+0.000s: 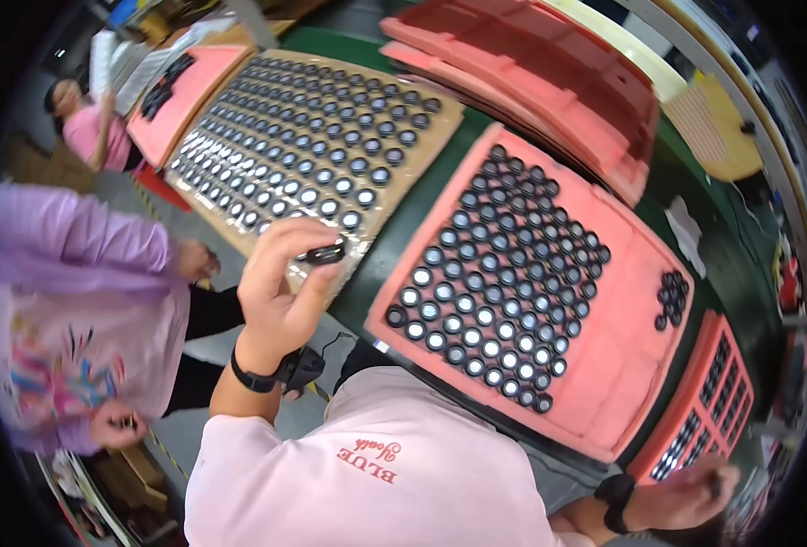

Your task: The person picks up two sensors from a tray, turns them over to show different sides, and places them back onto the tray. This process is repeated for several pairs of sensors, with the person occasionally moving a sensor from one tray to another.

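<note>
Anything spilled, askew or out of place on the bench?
Two things, neither clearly wrong. Some round black pieces sit bunched apart from the main group in the pink tray, and a loose white scrap lies on the green bench beside it, looking stray. I see no spill.

And here's the long green table (pixel 413 219), running left to right, its dark top showing in strips between the loads. Towards the left end it's a broad brown sheet (pixel 431 141), lying flat and reaching the near edge! Mid-table, just beside it, a big pink tray (pixel 636 337) sits square to that near edge, a narrow green gap between the two. Over at the far edge, a stack of pink trays (pixel 522 82), slightly uneven! Right of the stack, a crumpled white paper (pixel 684 228). And towards the right end, a pink compartment tray (pixel 691 397)!
</note>
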Available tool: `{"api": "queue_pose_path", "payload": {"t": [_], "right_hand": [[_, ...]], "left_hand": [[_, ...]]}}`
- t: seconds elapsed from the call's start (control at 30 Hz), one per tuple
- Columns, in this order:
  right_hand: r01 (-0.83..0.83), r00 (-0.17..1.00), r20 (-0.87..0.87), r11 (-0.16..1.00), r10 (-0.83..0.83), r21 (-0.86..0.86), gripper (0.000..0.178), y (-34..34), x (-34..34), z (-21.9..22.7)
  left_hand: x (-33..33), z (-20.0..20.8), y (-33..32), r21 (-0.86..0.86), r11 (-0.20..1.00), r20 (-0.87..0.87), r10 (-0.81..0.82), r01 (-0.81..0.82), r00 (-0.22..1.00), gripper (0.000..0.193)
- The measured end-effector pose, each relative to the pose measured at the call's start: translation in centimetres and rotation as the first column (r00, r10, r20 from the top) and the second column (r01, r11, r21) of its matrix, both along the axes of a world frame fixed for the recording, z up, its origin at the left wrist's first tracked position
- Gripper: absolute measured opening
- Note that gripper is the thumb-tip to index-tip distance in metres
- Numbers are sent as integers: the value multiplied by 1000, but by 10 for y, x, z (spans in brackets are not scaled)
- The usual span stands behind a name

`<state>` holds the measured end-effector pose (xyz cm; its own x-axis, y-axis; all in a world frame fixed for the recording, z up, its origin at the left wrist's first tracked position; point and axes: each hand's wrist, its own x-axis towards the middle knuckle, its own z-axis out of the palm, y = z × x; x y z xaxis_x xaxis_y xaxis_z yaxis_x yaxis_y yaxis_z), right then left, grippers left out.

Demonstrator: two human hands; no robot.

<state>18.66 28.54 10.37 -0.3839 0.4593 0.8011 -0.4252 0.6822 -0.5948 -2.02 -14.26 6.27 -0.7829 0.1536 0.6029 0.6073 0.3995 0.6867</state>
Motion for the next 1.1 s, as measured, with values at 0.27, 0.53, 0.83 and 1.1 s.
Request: {"api": "queue_pose_path", "payload": {"t": [0.27,0.53,0.83,1.1], "right_hand": [[209,952,216,975,-219,70,12,-12,-19,-10],[168,865,456,977,-210,130,13,-14,-19,-23],[106,750,659,994,-65,-23,20,-16,29,-105],[289,743,607,953,-281,88,19,-37,45,-157]], "left_hand": [[-7,-6,63,187,951,82,-263,245,961,20],[-9,-5,119,182,865,20,-478,467,878,20],[-10,-31,131,112,921,96,-384,374,918,15],[-2,-26,148,95,900,106,-435,426,894,30]]}}
